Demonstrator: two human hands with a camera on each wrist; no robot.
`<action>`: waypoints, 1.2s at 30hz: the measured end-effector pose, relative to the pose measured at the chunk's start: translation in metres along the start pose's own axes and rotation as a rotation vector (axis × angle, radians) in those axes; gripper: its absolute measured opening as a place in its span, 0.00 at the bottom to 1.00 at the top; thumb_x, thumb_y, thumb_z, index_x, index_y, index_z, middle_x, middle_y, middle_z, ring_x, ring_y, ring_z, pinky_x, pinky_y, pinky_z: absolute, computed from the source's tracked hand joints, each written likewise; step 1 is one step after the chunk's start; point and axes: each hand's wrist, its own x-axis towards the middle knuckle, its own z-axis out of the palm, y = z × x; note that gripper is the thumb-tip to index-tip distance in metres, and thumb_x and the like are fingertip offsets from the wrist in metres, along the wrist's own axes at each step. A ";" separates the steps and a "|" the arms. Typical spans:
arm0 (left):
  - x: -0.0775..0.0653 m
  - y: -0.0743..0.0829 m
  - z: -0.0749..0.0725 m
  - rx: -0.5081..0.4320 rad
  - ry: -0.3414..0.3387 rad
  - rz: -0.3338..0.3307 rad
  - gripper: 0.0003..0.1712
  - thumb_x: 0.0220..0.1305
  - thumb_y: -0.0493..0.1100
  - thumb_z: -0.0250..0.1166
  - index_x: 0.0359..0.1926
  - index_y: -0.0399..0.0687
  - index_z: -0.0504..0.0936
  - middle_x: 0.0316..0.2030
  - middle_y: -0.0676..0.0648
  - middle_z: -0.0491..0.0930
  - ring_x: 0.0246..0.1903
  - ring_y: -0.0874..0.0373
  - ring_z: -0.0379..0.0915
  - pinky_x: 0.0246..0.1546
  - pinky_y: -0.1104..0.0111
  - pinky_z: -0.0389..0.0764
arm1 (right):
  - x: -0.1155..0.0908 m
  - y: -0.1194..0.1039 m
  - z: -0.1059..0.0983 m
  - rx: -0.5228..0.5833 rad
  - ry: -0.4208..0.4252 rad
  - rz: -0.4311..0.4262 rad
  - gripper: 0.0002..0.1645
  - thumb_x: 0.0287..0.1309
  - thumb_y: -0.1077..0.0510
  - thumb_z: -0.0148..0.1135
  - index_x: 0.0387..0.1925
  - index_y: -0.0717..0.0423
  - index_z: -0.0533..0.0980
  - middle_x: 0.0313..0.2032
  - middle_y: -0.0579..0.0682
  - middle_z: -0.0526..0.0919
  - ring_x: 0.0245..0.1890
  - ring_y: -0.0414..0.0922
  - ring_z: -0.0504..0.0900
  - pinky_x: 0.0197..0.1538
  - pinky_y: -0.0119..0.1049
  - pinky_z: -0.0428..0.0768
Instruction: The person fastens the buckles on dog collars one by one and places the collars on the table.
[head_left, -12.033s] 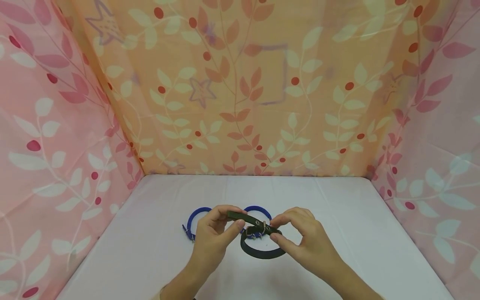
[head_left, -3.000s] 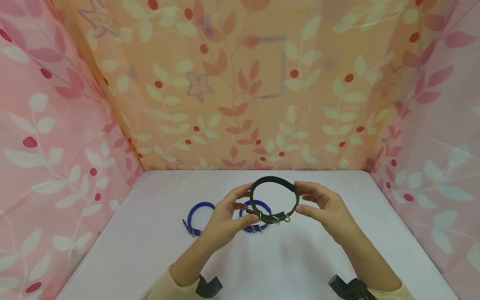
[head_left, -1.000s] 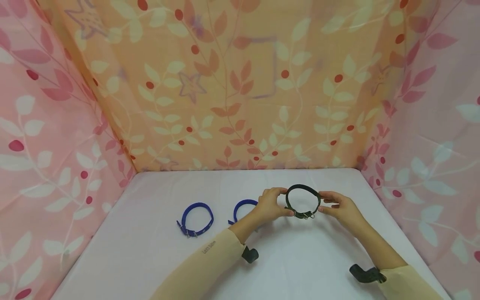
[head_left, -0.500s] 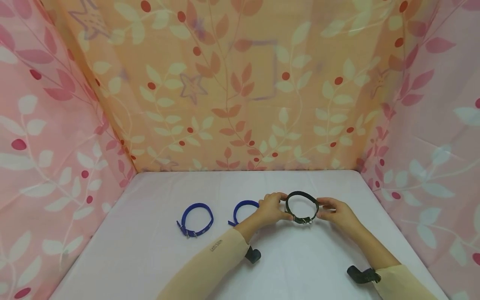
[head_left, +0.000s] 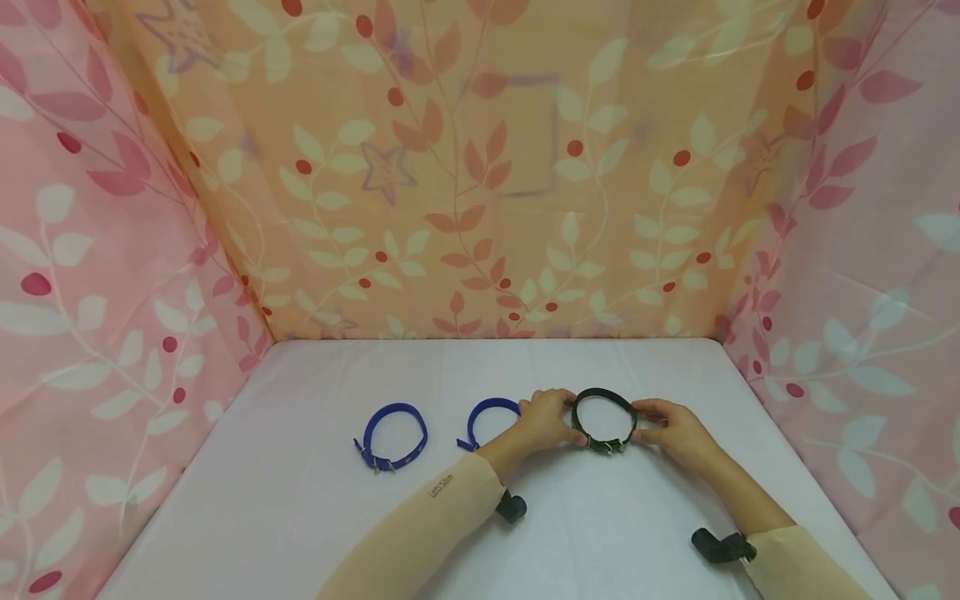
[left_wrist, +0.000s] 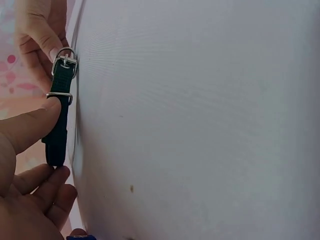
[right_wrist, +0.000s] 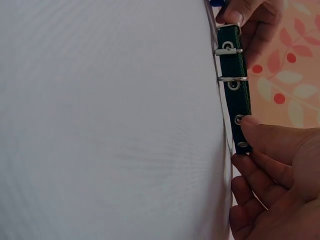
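Note:
A dark green collar [head_left: 603,392], buckled into a loop, is close over the white table, its metal buckle and ring toward me. My left hand [head_left: 545,419] pinches its left side between thumb and fingers; my right hand [head_left: 677,431] pinches the right side. The left wrist view has the left thumb against the green strap [left_wrist: 59,120], beside a metal loop. Metal-rimmed holes show along the strap [right_wrist: 234,67] in the right wrist view. A buckled blue collar [head_left: 491,402] lies left of my left hand, partly hidden by that hand and forearm.
Farther left on the white table [head_left: 262,500] lies another blue collar [head_left: 395,407], buckled in a loop. An orange patterned cloth [head_left: 480,208] rises behind the table, with pink patterned cloths [head_left: 90,292] at both sides. Dark camera mounts [head_left: 722,547] stick out at my wrists.
Twelve seconds ago my hands worked the green strap at its buckle. Later the fastened loop was held up, then carried right of the blue collars. In the last second it has come lower.

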 end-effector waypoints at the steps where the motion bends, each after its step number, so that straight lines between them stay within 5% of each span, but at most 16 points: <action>1: 0.000 0.000 0.000 0.007 -0.002 -0.007 0.45 0.43 0.59 0.84 0.63 0.55 0.80 0.58 0.56 0.82 0.58 0.55 0.71 0.53 0.55 0.65 | 0.001 0.000 0.000 0.000 -0.004 0.001 0.34 0.55 0.57 0.77 0.61 0.67 0.76 0.55 0.65 0.84 0.60 0.64 0.78 0.63 0.61 0.72; 22: -0.003 0.018 0.006 0.115 -0.049 0.032 0.41 0.49 0.61 0.81 0.65 0.62 0.81 0.62 0.60 0.81 0.62 0.58 0.72 0.55 0.57 0.66 | -0.007 0.017 -0.014 -0.064 -0.021 0.031 0.33 0.55 0.53 0.78 0.59 0.63 0.79 0.58 0.65 0.82 0.65 0.67 0.73 0.66 0.67 0.66; 36: 0.003 0.005 -0.002 0.084 -0.103 0.026 0.41 0.49 0.54 0.83 0.65 0.61 0.80 0.60 0.59 0.82 0.62 0.58 0.73 0.58 0.59 0.67 | -0.005 0.017 -0.003 -0.105 -0.030 0.015 0.32 0.60 0.52 0.74 0.63 0.61 0.77 0.61 0.63 0.80 0.67 0.67 0.71 0.68 0.67 0.66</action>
